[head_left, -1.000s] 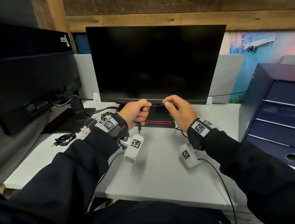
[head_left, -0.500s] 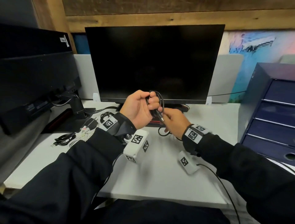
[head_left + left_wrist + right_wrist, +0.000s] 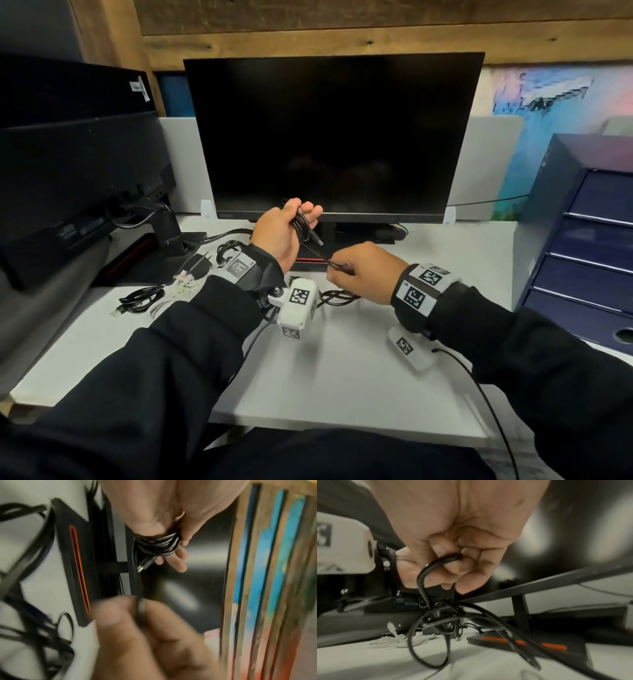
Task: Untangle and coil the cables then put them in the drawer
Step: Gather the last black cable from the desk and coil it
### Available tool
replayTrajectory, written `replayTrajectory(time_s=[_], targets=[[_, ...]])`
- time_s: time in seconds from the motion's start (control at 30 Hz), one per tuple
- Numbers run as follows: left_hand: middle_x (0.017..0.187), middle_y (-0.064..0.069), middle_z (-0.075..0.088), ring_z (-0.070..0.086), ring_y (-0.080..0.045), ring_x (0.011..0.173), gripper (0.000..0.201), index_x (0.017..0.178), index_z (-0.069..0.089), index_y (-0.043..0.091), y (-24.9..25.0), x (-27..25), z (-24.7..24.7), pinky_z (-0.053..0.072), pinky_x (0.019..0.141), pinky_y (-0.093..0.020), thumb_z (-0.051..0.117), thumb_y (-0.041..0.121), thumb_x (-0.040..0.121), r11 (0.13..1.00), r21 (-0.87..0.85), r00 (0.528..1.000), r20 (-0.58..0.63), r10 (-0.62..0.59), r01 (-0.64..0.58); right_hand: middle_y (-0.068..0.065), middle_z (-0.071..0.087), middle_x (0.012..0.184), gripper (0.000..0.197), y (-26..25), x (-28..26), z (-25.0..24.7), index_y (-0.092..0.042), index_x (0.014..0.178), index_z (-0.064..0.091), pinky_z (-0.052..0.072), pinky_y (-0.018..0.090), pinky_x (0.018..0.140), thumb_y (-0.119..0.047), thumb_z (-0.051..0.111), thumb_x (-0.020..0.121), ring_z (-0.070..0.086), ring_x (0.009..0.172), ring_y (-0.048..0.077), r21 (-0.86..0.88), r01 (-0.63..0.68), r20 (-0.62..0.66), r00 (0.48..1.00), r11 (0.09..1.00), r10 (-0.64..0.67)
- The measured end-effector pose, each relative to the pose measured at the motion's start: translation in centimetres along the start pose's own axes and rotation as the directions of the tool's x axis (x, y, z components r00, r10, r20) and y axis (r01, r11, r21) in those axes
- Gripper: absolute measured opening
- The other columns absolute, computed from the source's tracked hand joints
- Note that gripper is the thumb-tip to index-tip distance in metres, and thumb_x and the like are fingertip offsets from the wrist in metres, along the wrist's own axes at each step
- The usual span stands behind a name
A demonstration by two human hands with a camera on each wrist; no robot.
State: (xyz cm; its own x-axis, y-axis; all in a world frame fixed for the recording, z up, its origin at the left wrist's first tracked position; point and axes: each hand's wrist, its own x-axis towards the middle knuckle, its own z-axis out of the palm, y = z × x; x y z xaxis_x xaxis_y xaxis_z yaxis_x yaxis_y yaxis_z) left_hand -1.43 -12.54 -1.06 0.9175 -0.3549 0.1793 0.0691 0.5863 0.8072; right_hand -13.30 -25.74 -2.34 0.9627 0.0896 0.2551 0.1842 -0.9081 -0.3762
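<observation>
A black cable [image 3: 300, 229] is wound in several loops around the fingers of my left hand [image 3: 301, 219], raised in front of the monitor's lower edge. Its plug [image 3: 317, 240] sticks out below the loops. In the left wrist view the coil [image 3: 159, 543] sits across the fingers [image 3: 178, 561], with the plug [image 3: 145, 563] pointing down. My right hand [image 3: 339, 270], lower and to the right, pinches the cable's free run [image 3: 325, 261]. From the right hand [image 3: 453, 563] the cable [image 3: 423, 582] drops to loose loops [image 3: 436, 635] on the desk [image 3: 342, 377].
A blue drawer unit [image 3: 589, 246] stands at the right, its drawers closed. At left on the desk lie a coiled black USB cable [image 3: 140, 301], a white cable [image 3: 178, 291], a black charger [image 3: 198, 263] and another black coil [image 3: 229, 250]. The monitor [image 3: 332, 137] and its stand base [image 3: 311, 263] are behind my hands.
My right hand has swung from beside the left hand down and toward me, drawing the cable along. The left hand has risen slightly, and more loops now lie around its fingers.
</observation>
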Motion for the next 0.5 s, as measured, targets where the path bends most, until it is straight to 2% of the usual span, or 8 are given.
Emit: replayTrajectory(time_s=[0.1,0.13,0.2,0.27,0.3,0.33,0.4,0.5], targets=[[0.083,-0.005,0.071,0.074,-0.029,0.087,0.016,0.096,0.057,0.006,-0.6,-0.4,0.1,0.054,0.095,-0.046,0.045,0.013,0.104,0.939,0.327,0.992,0.1,0.08,-0.109,-0.004,0.052,0.058,0.025,-0.2,0.0,-1.5,-0.02,0.068,0.059,0.038,0.031,0.055,-0.025,0.061,0.092,0.047,0.054,0.012,-0.109,0.062,-0.074,0.995,0.992,-0.071],[0.083,-0.004,0.072,0.074,-0.029,0.087,0.017,0.095,0.059,0.009,-0.8,-0.6,0.1,0.054,0.095,-0.048,0.045,0.015,0.103,0.887,0.433,0.983,0.153,0.104,-0.161,-0.004,0.053,0.06,0.02,-0.5,0.0,-1.9,-0.019,0.072,0.062,0.037,0.028,0.056,-0.024,0.062,0.091,0.047,0.054,0.01,-0.144,0.08,-0.087,0.992,0.986,-0.093],[0.085,-0.002,0.071,0.07,-0.023,0.085,0.017,0.094,0.062,0.015,-1.2,-0.8,-0.2,0.054,0.092,-0.05,0.048,0.021,0.102,0.719,0.637,0.954,0.27,0.127,-0.276,-0.007,0.056,0.067,0.005,-1.0,-0.2,-2.4,-0.024,0.091,0.068,0.04,0.023,0.058,-0.022,0.064,0.089,0.052,0.061,0.008,-0.153,0.107,-0.111,0.986,0.982,-0.125],[0.089,-0.012,0.07,0.067,-0.03,0.084,0.02,0.097,0.063,0.014,-1.0,-1.2,-0.2,0.054,0.088,-0.054,0.05,0.03,0.098,0.585,0.741,0.929,0.367,0.059,-0.33,-0.012,0.06,0.08,0.024,-1.1,-0.3,-2.9,-0.028,0.104,0.066,0.046,0.013,0.063,-0.012,0.066,0.086,0.058,0.072,0.005,-0.073,0.122,-0.123,0.984,0.99,-0.131],[0.091,-0.019,0.07,0.067,-0.038,0.085,0.027,0.099,0.061,0.01,-0.8,-1.3,-0.2,0.054,0.085,-0.057,0.052,0.035,0.095,0.565,0.762,0.923,0.384,-0.002,-0.316,-0.013,0.06,0.084,0.029,-0.9,-0.2,-3.2,-0.027,0.103,0.064,0.047,0.013,0.065,-0.004,0.063,0.084,0.059,0.076,0.003,-0.028,0.114,-0.121,0.986,0.993,-0.117],[0.09,-0.022,0.07,0.068,-0.043,0.082,0.035,0.101,0.059,0.005,-0.6,-1.3,-0.2,0.055,0.083,-0.058,0.054,0.038,0.093,0.569,0.77,0.917,0.394,-0.068,-0.288,-0.013,0.06,0.086,0.033,-0.7,-0.2,-3.6,-0.026,0.101,0.062,0.047,0.014,0.067,0.001,0.06,0.083,0.058,0.078,0.003,-0.016,0.11,-0.117,0.987,0.994,-0.111],[0.078,-0.016,0.07,0.068,-0.035,0.068,0.038,0.098,0.056,-0.002,-0.2,-1.9,0.1,0.057,0.075,-0.049,0.051,0.036,0.095,0.558,0.788,0.88,0.432,-0.2,-0.26,-0.014,0.056,0.09,0.037,-0.3,0.0,-4.2,-0.028,0.098,0.059,0.05,0.027,0.068,0.004,0.055,0.08,0.057,0.078,0.006,-0.091,0.104,-0.146,0.982,0.99,-0.117],[0.059,-0.005,0.059,0.054,-0.021,0.052,0.029,0.091,0.058,0.002,0.0,-2.6,0.7,0.041,0.057,-0.036,0.045,0.028,0.095,0.536,0.804,0.842,0.459,-0.285,-0.257,-0.014,0.053,0.096,0.034,0.0,0.3,-4.4,-0.03,0.105,0.059,0.052,0.036,0.066,-0.003,0.058,0.085,0.059,0.077,0.016,-0.288,0.087,-0.236,0.959,0.954,-0.159]])
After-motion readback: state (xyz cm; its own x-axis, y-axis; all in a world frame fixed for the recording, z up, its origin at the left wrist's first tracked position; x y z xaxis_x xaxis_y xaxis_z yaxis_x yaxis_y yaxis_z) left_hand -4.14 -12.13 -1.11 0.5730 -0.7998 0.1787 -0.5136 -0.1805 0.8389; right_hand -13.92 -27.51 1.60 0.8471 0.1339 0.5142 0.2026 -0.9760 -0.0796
